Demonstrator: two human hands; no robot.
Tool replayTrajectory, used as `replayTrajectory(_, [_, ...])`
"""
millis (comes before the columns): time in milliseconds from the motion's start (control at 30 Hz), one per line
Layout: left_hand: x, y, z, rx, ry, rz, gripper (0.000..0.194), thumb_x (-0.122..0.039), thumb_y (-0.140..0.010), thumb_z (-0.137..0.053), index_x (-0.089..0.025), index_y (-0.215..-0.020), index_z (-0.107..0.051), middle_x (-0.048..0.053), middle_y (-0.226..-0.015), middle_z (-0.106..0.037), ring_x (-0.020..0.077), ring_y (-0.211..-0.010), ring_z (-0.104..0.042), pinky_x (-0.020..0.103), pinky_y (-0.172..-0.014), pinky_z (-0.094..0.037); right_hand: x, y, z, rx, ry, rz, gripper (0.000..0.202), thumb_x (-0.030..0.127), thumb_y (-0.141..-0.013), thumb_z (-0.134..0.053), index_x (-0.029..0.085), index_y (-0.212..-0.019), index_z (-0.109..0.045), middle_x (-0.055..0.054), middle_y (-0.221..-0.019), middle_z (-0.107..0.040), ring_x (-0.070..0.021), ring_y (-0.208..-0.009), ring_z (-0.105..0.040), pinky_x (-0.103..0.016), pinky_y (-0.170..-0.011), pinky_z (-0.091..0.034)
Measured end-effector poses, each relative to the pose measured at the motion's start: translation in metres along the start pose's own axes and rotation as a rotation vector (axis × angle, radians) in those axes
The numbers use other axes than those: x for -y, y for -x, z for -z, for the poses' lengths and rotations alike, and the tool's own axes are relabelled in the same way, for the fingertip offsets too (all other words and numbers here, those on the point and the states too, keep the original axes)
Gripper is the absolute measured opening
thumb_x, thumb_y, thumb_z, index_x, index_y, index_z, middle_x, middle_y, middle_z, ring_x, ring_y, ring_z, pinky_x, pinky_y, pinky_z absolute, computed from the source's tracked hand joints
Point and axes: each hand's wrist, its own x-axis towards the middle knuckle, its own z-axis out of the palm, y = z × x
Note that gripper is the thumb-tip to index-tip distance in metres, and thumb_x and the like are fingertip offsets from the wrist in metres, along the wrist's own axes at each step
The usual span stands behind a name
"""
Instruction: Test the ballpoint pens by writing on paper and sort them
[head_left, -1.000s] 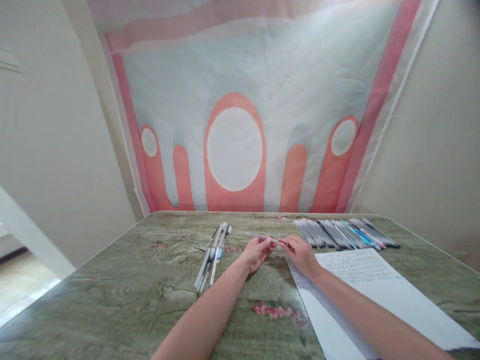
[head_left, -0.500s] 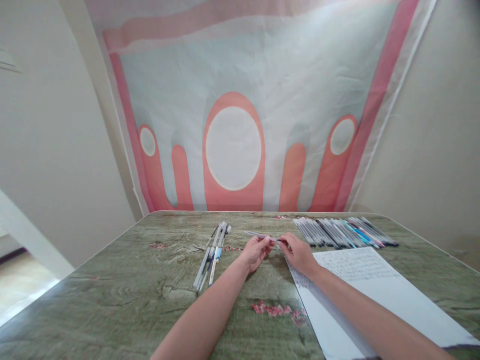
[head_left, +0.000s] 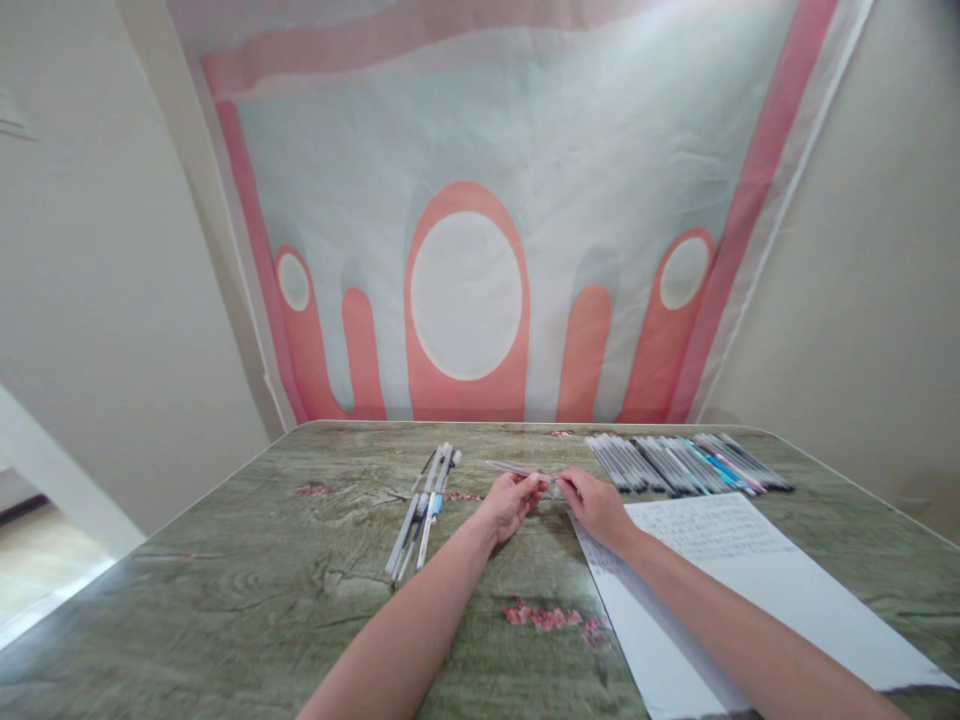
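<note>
A clear-barrelled pen (head_left: 511, 467) lies roughly level between my hands, its thin end pointing left. My left hand (head_left: 512, 503) pinches its barrel between thumb and fingers. At the pen's right end, the fingers of my right hand (head_left: 596, 505) are closed on its end. They cover much of that end, so I cannot tell whether a cap is there. Under my right wrist lies a white sheet of paper (head_left: 757, 590) with lines of handwriting on its upper part.
Several pens (head_left: 686, 465) lie side by side in a row at the back right. A smaller group of pens (head_left: 424, 510) lies left of my hands. The wood-patterned table (head_left: 225, 600) has pink flower prints. Behind it hangs a pink-and-grey patterned cloth (head_left: 322, 170).
The right fingers have shifted very slightly at the pen's end, where less of the dark part shows. The pen and my left hand stay nearly in place.
</note>
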Motion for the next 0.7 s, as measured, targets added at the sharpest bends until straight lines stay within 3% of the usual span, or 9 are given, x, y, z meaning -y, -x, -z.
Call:
replayTrajectory(300, [0.0011,-0.0011,-0.0002,-0.037,0.006,-0.013,0.012,-0.014,-0.069,-0.064,-0.012,-0.078,-0.055,0.004,-0.071,-0.062,0.0077,-0.063,-0.058,0.017,-0.060,-0.044,0.0065,-0.0013,0.0036,0.018,-0.030,-0.010,0.021,0.032,-0.086,-0.037,0.019,-0.091,-0.052,-0.003,-0.079,-0.059,-0.0141,-0.067,-0.055,-0.024,-0.061,-0.042])
replayTrajectory(400, [0.0004,0.0004,-0.0012,0.008,-0.027,-0.024,0.015,-0.015,-0.068,-0.066,-0.012,-0.078,-0.055,0.004,-0.072,-0.063,0.0084,-0.064,-0.058,0.017,-0.060,-0.043,0.0034,-0.0006,0.0019,0.021,0.005,0.003,0.022,0.031,-0.087,-0.035,0.019,-0.086,-0.053,-0.004,-0.079,-0.059,-0.0150,-0.073,-0.056,-0.024,-0.063,-0.041])
replayTrajectory(567, [0.0020,0.0018,-0.0040,0.016,-0.053,-0.063,0.018,-0.017,-0.066,-0.067,-0.011,-0.079,-0.056,0.004,-0.073,-0.063,0.0085,-0.065,-0.058,0.017,-0.060,-0.042,-0.0007,0.0006,-0.0003,0.043,0.048,-0.013,0.029,0.031,-0.089,-0.031,0.020,-0.073,-0.053,-0.001,-0.066,-0.057,-0.0138,-0.064,-0.055,-0.023,-0.059,-0.039])
replayTrajectory(700, [0.0042,-0.0011,-0.0024,-0.027,-0.017,-0.093,0.015,-0.016,-0.068,-0.065,-0.011,-0.079,-0.056,0.004,-0.072,-0.062,0.0079,-0.064,-0.057,0.017,-0.061,-0.042,0.0032,-0.0006,0.0012,0.046,0.000,-0.048,0.022,0.035,-0.087,-0.036,0.020,-0.090,-0.052,-0.002,-0.076,-0.059,-0.0138,-0.065,-0.055,-0.024,-0.059,-0.039])
